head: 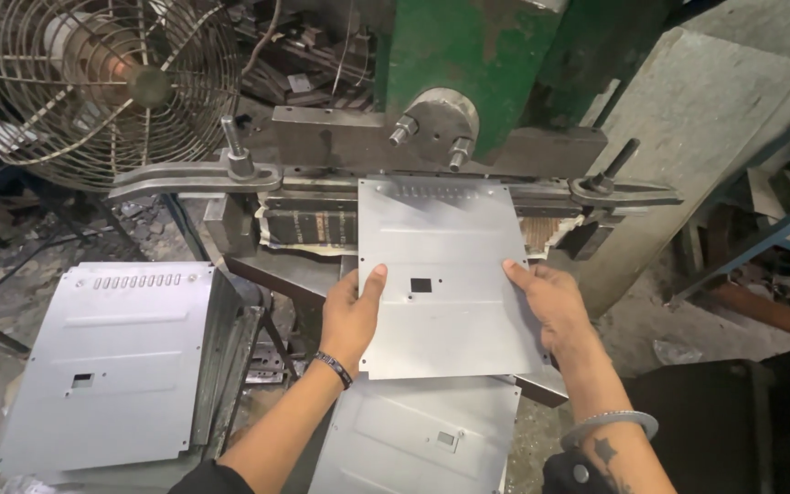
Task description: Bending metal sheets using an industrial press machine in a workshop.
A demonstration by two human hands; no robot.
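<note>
A flat grey sheet-metal panel (445, 265) with a row of slots along its far edge and a small rectangular cut-out lies tilted toward the green press machine (454, 55). My left hand (351, 316) grips its left edge, thumb on top. My right hand (550, 302) holds its right edge. The panel's far edge sits at the steel die bar (340, 137) of the press.
A stack of similar panels (112, 357) rests on a stand at the left. Another panel (422, 439) lies below my hands. A wire-caged fan (93, 82) stands at the upper left. A concrete slab (688, 137) leans at the right.
</note>
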